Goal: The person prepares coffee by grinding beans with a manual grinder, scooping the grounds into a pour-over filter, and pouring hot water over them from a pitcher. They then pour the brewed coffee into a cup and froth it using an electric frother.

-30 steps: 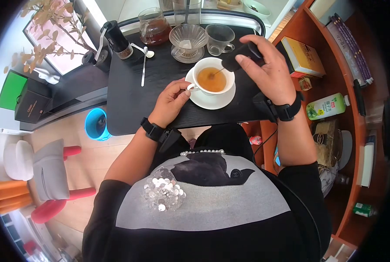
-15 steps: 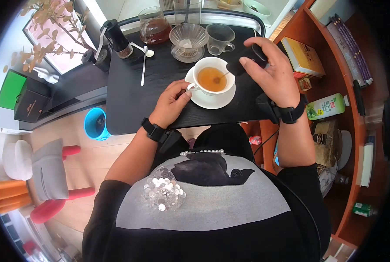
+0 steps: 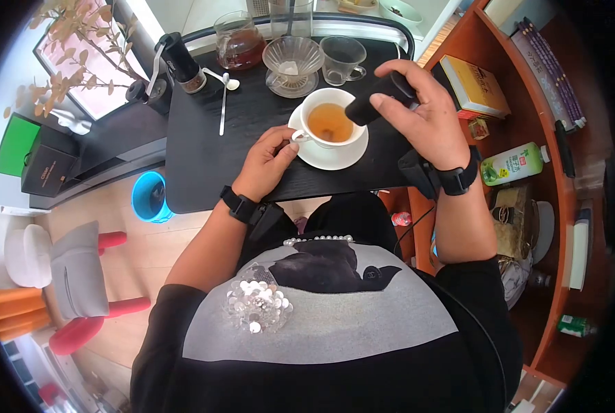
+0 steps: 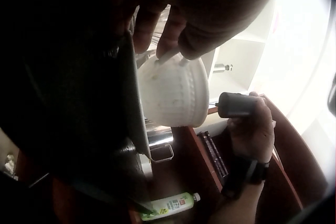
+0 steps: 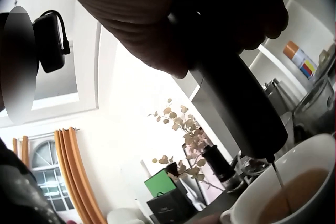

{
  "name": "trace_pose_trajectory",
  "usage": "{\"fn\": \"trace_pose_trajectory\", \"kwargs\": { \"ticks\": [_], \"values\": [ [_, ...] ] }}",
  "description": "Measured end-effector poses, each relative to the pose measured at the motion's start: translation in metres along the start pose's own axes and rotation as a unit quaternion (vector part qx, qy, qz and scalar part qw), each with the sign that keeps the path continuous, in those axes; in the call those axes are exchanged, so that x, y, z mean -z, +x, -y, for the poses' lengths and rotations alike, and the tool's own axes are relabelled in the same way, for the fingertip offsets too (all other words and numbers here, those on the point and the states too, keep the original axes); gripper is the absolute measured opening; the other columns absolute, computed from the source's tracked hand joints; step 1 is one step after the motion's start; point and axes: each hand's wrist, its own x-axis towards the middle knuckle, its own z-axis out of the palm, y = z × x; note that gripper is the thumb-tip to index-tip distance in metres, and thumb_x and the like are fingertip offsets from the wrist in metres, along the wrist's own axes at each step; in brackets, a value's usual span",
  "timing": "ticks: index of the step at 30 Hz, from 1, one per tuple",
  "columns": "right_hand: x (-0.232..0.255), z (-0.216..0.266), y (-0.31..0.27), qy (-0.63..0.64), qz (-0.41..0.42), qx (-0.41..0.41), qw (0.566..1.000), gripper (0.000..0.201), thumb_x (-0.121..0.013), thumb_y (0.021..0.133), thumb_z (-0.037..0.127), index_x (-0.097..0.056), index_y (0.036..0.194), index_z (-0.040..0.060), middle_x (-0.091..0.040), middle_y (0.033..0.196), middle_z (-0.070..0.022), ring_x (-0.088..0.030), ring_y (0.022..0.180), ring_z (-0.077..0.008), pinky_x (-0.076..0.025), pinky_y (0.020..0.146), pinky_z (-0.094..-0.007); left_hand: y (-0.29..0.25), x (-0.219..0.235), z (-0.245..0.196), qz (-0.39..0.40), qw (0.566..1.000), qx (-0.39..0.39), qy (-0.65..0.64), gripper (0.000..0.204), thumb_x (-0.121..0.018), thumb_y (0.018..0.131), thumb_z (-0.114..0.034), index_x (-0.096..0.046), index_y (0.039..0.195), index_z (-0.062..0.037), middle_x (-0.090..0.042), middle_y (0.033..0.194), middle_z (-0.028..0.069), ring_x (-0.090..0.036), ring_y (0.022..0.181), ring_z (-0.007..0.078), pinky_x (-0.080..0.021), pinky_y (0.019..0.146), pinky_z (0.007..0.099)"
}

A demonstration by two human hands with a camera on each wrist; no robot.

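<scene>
My left hand [image 3: 269, 157] pinches the handle of a white teacup [image 3: 331, 97] and steadies it on its white saucer [image 3: 328, 163]. Amber liquid [image 3: 327, 118] fills part of the cup. A black handheld milk frother [image 3: 364, 110] is gripped in my right hand [image 3: 426, 118], tilted over the cup's right rim. In the right wrist view, the thin shaft of the frother [image 5: 239, 106] runs down into the liquid; its whisk end is submerged. The left wrist view shows the ribbed side of the cup [image 4: 176, 92] with my left fingers at its handle.
Behind the cup stand a ribbed glass dripper [image 3: 294, 56], a clear glass cup [image 3: 342, 60] and a glass server [image 3: 241, 49] with brown liquid. A hand grinder [image 3: 182, 63] and a long white spoon [image 3: 223, 113] are at left. A wooden bookcase [image 3: 552, 220] borders the right side.
The frother's whisk end has moved within the cup, first toward the right side, then toward the near side. My left hand keeps its hold on the handle.
</scene>
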Motion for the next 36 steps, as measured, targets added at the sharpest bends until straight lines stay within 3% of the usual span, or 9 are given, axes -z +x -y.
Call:
{"fn": "trace_pose_trajectory", "kwargs": {
  "ticks": [6, 8, 15, 18, 22, 25, 36],
  "values": [
    [-0.008, -0.008, 0.005, -0.039, -0.073, 0.103, 0.991, 0.029, -0.064, 0.077, 0.014, -0.055, 0.101, 0.0017, -0.056, 0.089, -0.0112, -0.055, 0.076, -0.0205, -0.045, 0.067, -0.0287, 0.000, 0.000, -0.003, 0.003, 1.000, -0.003, 0.004, 0.020, -0.054, 0.086, -0.009, -0.058, 0.104, -0.0023, -0.053, 0.106, 0.0066, -0.051, 0.087, 0.0131, -0.042, 0.076, 0.0246],
    [-0.003, -0.007, 0.003, -0.041, -0.069, 0.045, 0.996, 0.028, -0.064, 0.077, 0.012, -0.055, 0.101, 0.0013, -0.056, 0.090, -0.0108, -0.055, 0.076, -0.0184, -0.045, 0.066, -0.0266, 0.000, 0.000, -0.002, 0.000, 1.000, -0.008, 0.005, 0.020, -0.054, 0.086, -0.009, -0.058, 0.104, -0.0023, -0.053, 0.106, 0.0065, -0.052, 0.087, 0.0133, -0.042, 0.076, 0.0247],
    [0.008, 0.000, -0.005, 0.047, -0.047, -0.040, 0.997, 0.025, -0.065, 0.077, 0.011, -0.056, 0.099, 0.0030, -0.057, 0.082, -0.0031, -0.052, 0.073, -0.0085, -0.044, 0.063, -0.0221, 0.001, 0.000, 0.001, 0.004, 1.000, -0.013, 0.003, 0.020, -0.054, 0.087, -0.010, -0.058, 0.105, -0.0023, -0.054, 0.105, 0.0066, -0.052, 0.088, 0.0137, -0.042, 0.076, 0.0247],
    [0.015, -0.009, -0.008, 0.118, -0.100, -0.087, 0.984, 0.024, -0.065, 0.079, 0.011, -0.056, 0.101, 0.0056, -0.055, 0.083, 0.0032, -0.049, 0.073, -0.0040, -0.041, 0.063, -0.0187, 0.000, 0.000, -0.001, 0.002, 1.000, -0.012, 0.004, 0.020, -0.054, 0.087, -0.010, -0.058, 0.105, -0.0022, -0.054, 0.105, 0.0068, -0.052, 0.088, 0.0138, -0.042, 0.076, 0.0248],
    [0.027, -0.020, -0.016, 0.192, -0.154, -0.111, 0.963, 0.029, -0.065, 0.080, 0.013, -0.055, 0.106, 0.0046, -0.055, 0.086, 0.0016, -0.049, 0.072, -0.0047, -0.040, 0.063, -0.0176, 0.001, 0.000, 0.002, 0.003, 1.000, -0.017, 0.010, 0.020, -0.053, 0.087, -0.010, -0.058, 0.105, -0.0019, -0.054, 0.105, 0.0068, -0.052, 0.087, 0.0138, -0.042, 0.076, 0.0246],
    [0.032, -0.031, -0.027, 0.170, -0.172, -0.133, 0.961, 0.029, -0.064, 0.081, 0.014, -0.055, 0.107, 0.0046, -0.055, 0.085, 0.0012, -0.050, 0.072, -0.0052, -0.041, 0.063, -0.0181, 0.000, 0.000, 0.000, 0.002, 1.000, -0.012, 0.004, 0.020, -0.053, 0.087, -0.009, -0.058, 0.104, -0.0018, -0.054, 0.105, 0.0071, -0.052, 0.087, 0.0139, -0.042, 0.076, 0.0246],
    [0.035, -0.048, -0.042, 0.179, -0.174, -0.154, 0.956, 0.028, -0.064, 0.082, 0.014, -0.055, 0.107, 0.0047, -0.055, 0.083, 0.0001, -0.049, 0.068, -0.0058, -0.041, 0.061, -0.0184, 0.000, -0.001, -0.004, 0.003, 1.000, -0.011, 0.016, 0.020, -0.054, 0.087, -0.010, -0.058, 0.104, -0.0019, -0.053, 0.106, 0.0075, -0.052, 0.088, 0.0141, -0.042, 0.076, 0.0246]
  ]
}}
